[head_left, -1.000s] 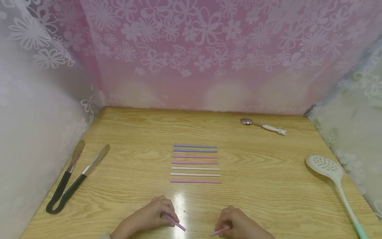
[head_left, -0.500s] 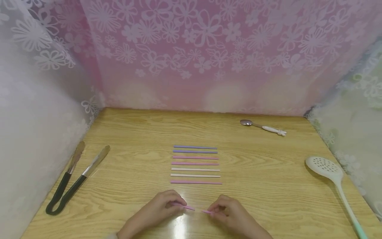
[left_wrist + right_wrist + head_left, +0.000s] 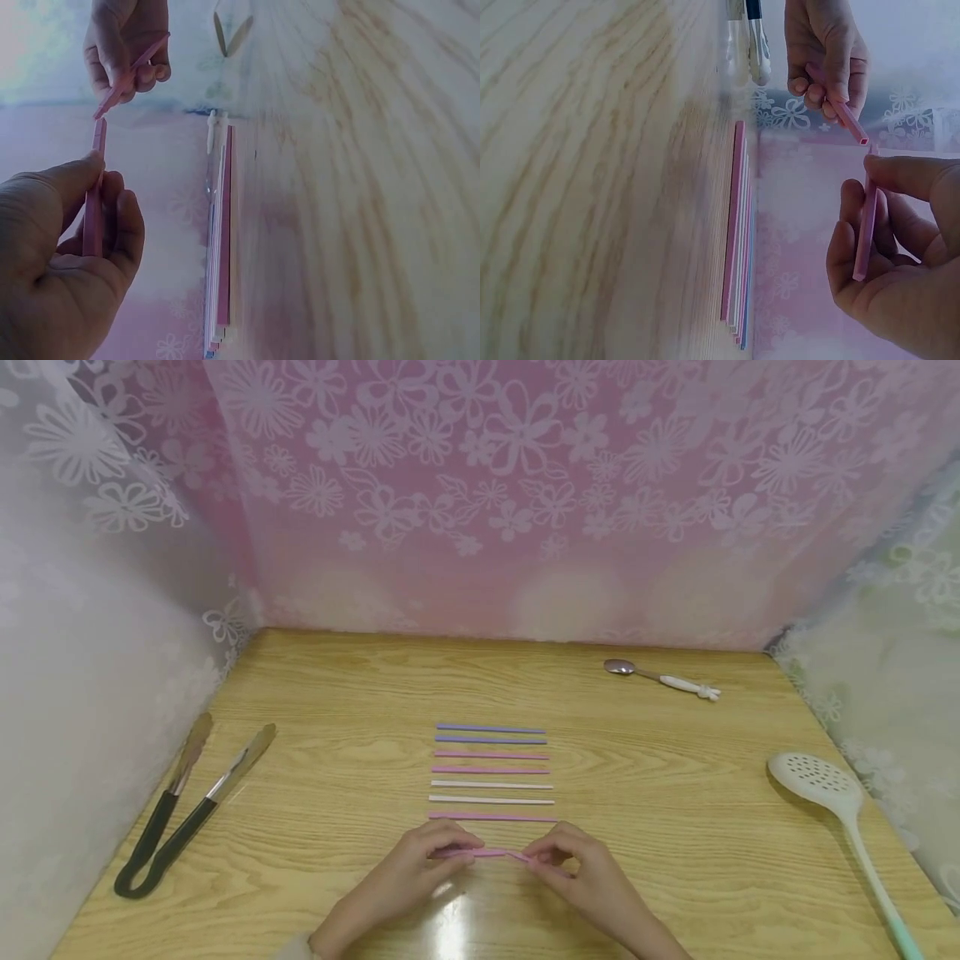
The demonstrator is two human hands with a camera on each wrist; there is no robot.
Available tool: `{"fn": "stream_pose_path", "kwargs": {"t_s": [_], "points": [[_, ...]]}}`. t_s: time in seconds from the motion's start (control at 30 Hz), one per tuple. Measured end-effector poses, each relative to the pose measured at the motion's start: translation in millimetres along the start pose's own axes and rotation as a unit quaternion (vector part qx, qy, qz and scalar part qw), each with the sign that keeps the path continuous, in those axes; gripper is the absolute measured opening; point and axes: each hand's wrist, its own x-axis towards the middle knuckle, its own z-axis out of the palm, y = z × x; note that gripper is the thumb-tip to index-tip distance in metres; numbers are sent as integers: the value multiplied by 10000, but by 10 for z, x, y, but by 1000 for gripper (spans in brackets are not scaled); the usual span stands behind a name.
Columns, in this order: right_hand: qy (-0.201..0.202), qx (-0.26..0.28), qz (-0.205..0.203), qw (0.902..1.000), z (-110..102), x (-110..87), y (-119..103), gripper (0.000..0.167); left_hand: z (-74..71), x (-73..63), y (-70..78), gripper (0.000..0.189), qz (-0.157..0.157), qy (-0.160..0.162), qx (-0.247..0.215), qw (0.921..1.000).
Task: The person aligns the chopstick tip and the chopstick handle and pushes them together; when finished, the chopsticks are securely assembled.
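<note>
My left hand [image 3: 408,870] pinches a short pink chopstick half [image 3: 489,852] between thumb and fingers. Opposite it, my right hand [image 3: 596,881] grips a second short pink chopstick half [image 3: 865,232]. The inner ends of both pieces come together between the hands, at a slight angle to each other in the wrist views. A square end with a reddish centre shows on the left-hand piece in the right wrist view. Just beyond the hands lies a row of parallel chopsticks in blue-purple, pink and white; the nearest is a pink chopstick [image 3: 495,817], partly overlapped by the left fingers.
Black-handled tongs [image 3: 180,827] lie spread at the left of the wooden table [image 3: 337,693]. A spoon [image 3: 660,678] with a white handle is at the back right. Along the right edge rests a pale slotted turner [image 3: 825,785]. Flowered cloth [image 3: 480,510] hangs around the table.
Both hands have moved forward and toward each other, closer to the chopstick row. The two pink pieces, earlier apart and tilted, now nearly line up end to end.
</note>
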Motion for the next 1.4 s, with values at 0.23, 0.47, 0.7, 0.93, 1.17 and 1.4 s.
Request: {"fn": "stream_pose_path", "kwargs": {"t_s": [0.23,0.47,0.7,0.93,1.17,1.4], "points": [[73,90,-247,9996,-12,23,20,10,4,13,38,24,-8,16,-133,9999],[177,107,-310,9993,-17,36,55,8,-17,1,66,22,114,-96,-29,9999],[220,17,-318,9993,18,37,52,11,-20,-6,62,20,313,-118,258,9991],[319,-61,-568,9979,36,74,5,8,-51,19,94,16,823,21,522,9952],[359,33,-700,9969,46,97,-37,9,-74,43,97,14,1289,146,696,9891],[407,-21,-861,9955,66,82,-10,11,-19,23,80,14,1243,174,604,9903]]}}
